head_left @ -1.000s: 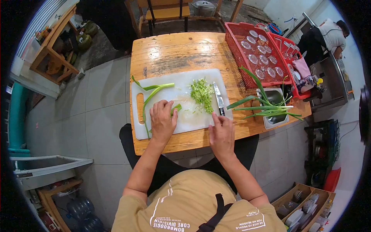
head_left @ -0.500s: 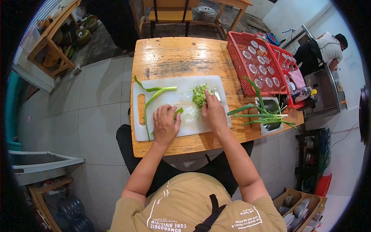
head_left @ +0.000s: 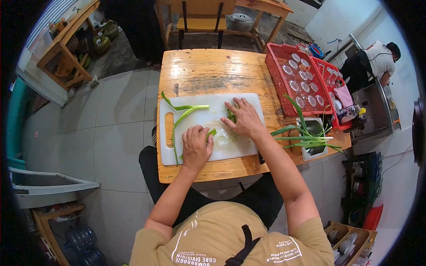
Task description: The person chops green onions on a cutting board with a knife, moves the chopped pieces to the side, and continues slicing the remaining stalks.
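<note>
On the white cutting board [head_left: 222,150] lies a long green onion [head_left: 188,110] at the left. My left hand [head_left: 196,146] is closed on a piece of green onion [head_left: 212,132], whose end sticks out by the thumb. With its fingers spread, my right hand [head_left: 244,117] rests over the chopped green onion [head_left: 231,116] and hides most of it. A black knife handle [head_left: 261,157] shows at the board's lower right edge, below my right forearm; its blade is hidden.
Right of the board, whole green onions [head_left: 310,141] lie across a metal container [head_left: 315,127]. A red basket [head_left: 282,91] holds several glasses. Beyond it, another person [head_left: 377,62] leans at a sink counter. A chair [head_left: 202,22] stands behind the wooden table [head_left: 213,66].
My right hand has moved up onto the chopped green onion and spread its fingers, covering the pile. The knife handle now shows. The whole view has shifted slightly.
</note>
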The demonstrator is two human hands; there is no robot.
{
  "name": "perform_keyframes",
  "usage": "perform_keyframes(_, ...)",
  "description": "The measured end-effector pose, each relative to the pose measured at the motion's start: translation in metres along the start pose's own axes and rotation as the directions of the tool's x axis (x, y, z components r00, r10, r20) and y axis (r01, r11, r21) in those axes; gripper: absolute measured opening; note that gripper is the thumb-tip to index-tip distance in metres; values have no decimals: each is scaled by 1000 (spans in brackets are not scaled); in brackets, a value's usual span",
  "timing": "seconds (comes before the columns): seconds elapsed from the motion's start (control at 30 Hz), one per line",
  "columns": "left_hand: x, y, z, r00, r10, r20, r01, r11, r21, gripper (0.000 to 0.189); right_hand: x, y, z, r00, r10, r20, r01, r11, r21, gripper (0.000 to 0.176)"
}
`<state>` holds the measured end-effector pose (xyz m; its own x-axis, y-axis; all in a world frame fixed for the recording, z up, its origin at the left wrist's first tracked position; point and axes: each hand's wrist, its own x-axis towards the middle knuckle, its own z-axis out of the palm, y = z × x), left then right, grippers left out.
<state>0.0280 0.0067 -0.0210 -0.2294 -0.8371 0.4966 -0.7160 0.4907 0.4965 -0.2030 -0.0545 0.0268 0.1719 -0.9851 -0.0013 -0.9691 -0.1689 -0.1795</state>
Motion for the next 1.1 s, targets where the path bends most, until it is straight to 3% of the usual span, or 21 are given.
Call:
perform_keyframes(0.17,0,1,0,1000,-4,16,3,1000,5,29,-7,9,6,999,-37,-2,37,999,17,69)
perform_keyframes(0.23,1,1,-1,1000,0,15,0,1000,8,29,-11,8,2,996,-49,76,39,991,125,69)
perform_keyframes(0.37,0,1,-1,1000,-8,22,8,1000,0,29,-18,0,-4,994,-43,103,39,998,40,66)
perform_keyframes(0.43,1,2,-1,1000,-7,28,7,1000,3,30,-20,-1,6,977,-123,-174,120,992,-28,63)
perform_keyframes(0.53,1,2,-2,1000,-1,16,1,1000,7,30,-19,-2,20,969,-192,-154,187,981,-47,57)
perform_keyframes(0.77,0,-1,1,1000,0,8,0,1000,6,30,-16,17,42,977,-192,-91,194,981,12,50)
perform_keyframes(0.87,1,1,-1,1000,-6,13,6,1000,3,29,-20,10,25,992,-127,7,127,992,16,59)
perform_keyframes(0.93,1,2,-2,1000,-7,15,7,1000,1,29,-25,1,23,950,-153,-273,150,988,-34,70)
perform_keyframes(1.1,0,0,0,1000,1,-2,-1,1000,-8,30,-25,-7,31,974,-87,-211,65,992,-109,79)
